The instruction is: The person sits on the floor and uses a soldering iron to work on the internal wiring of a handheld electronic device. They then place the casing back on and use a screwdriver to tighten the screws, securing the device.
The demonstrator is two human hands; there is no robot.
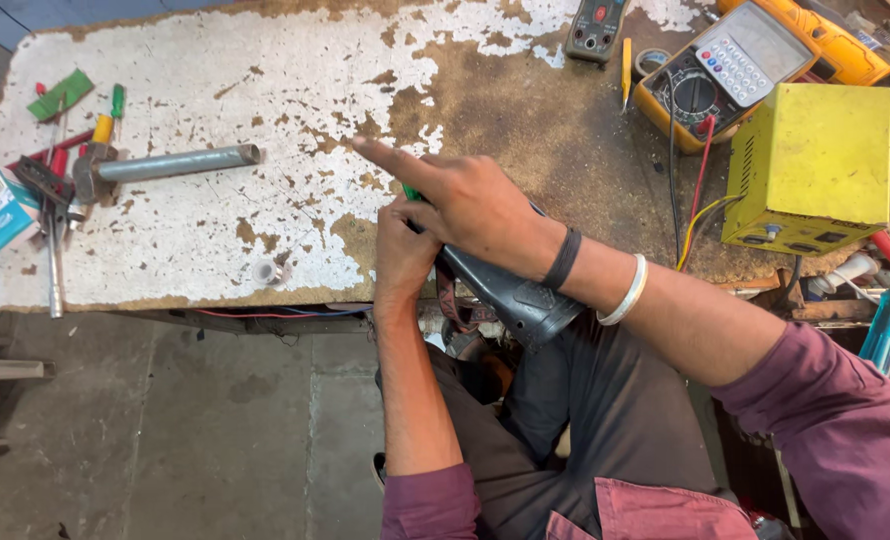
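1. This is a repair workshop, most likely for electrical work.
2. The counter point(265, 90) is a worn work surface, with white paint flaked away to bare brown board across its middle and along its near edge.
3. Toward its far right corner sit an orange multimeter point(710, 85) with test leads, a grey calculator point(740, 55) and a yellow metal power box point(810, 165).
4. At the left edge lie a hammer with a metal pipe handle point(165, 163), screwdrivers point(105, 120) and other hand tools.
5. The floor point(165, 430) is bare, stained concrete.
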